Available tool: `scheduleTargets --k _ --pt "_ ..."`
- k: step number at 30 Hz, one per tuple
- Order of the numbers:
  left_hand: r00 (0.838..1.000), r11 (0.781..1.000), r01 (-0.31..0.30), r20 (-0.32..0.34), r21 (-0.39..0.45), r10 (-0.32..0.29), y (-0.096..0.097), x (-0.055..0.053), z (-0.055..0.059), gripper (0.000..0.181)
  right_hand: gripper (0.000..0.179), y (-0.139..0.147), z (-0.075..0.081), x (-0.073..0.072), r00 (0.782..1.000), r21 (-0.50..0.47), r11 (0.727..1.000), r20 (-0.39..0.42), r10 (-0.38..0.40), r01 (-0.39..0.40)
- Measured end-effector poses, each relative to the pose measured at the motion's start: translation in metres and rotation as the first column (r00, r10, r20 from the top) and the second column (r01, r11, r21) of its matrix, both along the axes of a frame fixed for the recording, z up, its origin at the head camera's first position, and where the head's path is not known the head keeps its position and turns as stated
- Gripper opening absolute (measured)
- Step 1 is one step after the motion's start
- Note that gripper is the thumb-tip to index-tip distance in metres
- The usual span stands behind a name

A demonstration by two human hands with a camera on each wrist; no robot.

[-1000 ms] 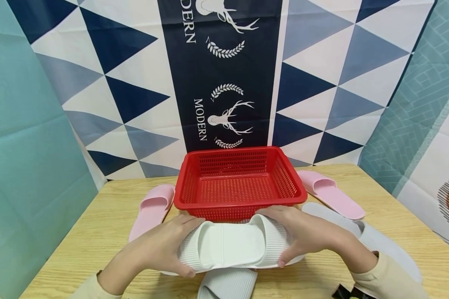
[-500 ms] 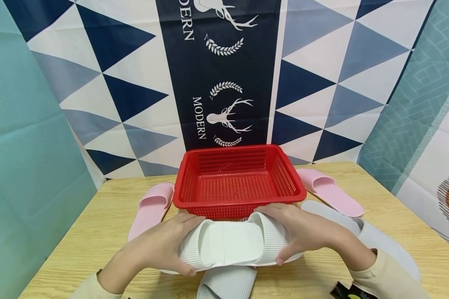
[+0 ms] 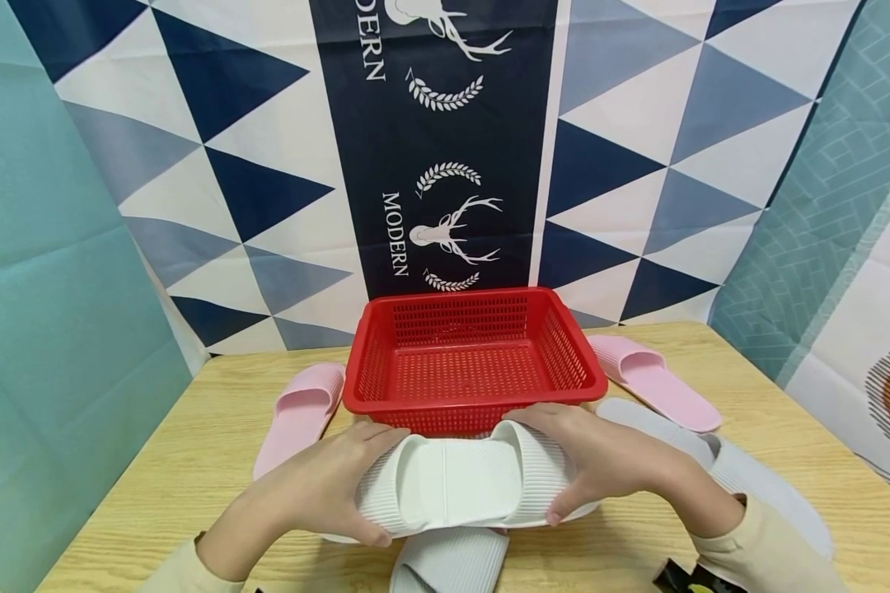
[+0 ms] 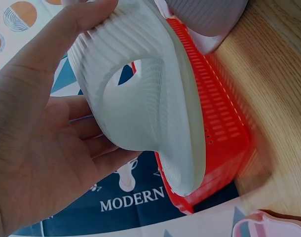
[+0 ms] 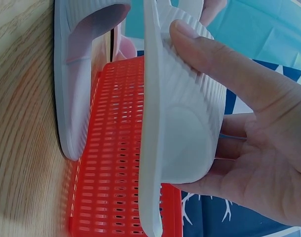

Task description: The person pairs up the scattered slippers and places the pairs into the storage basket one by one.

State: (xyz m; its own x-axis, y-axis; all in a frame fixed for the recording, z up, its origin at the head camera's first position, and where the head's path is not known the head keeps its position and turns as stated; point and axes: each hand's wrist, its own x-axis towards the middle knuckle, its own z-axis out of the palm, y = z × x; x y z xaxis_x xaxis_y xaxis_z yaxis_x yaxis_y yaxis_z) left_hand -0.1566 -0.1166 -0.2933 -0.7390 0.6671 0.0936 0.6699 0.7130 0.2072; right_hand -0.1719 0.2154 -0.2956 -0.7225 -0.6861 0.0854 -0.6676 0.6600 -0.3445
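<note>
In front of the basket, both hands hold a pair of white slippers sideways, raised above the table, their footbeds meeting in the middle. My left hand (image 3: 341, 486) grips the strap of the left white slipper (image 4: 126, 98), thumb on the near side and fingers behind. My right hand (image 3: 601, 457) grips the other white slipper (image 5: 185, 128) by its ribbed strap in the same way. Below them, a grey slipper (image 3: 456, 560) is partly hidden. Another grey slipper (image 3: 767, 486) lies at the right, partly covered by the right forearm.
A red perforated basket (image 3: 467, 408) stands at the back middle of the wooden table (image 3: 185, 461), nothing visible inside. One pink slipper (image 3: 297, 424) lies left of it, another pink slipper (image 3: 660, 387) right of it. A black object (image 3: 693, 576) is beside the right sleeve.
The head view has shifted very slightly. Both hands and the white slippers stay almost where they were.
</note>
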Motion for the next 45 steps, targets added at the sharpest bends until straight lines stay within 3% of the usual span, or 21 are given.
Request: scheduleTargets --k 13,26,45 --pt "1.000 1.000 0.004 0.009 0.003 -0.005 0.0019 -0.0002 -0.0005 0.090 0.096 -0.0021 0.0003 -0.0001 1.000 0.002 1.000 0.011 0.000 0.000" --pt "0.998 1.000 -0.008 0.064 0.005 0.008 0.0043 0.0000 0.0014 0.092 0.097 -0.0045 -0.0005 -0.0001 1.000 0.010 1.000 -0.006 0.007 -0.007" --pt "1.000 1.000 0.021 0.017 0.000 -0.021 0.0064 -0.0014 0.0024 0.092 0.095 -0.0062 -0.0014 0.0002 1.000 0.008 1.000 -0.028 0.013 -0.013"
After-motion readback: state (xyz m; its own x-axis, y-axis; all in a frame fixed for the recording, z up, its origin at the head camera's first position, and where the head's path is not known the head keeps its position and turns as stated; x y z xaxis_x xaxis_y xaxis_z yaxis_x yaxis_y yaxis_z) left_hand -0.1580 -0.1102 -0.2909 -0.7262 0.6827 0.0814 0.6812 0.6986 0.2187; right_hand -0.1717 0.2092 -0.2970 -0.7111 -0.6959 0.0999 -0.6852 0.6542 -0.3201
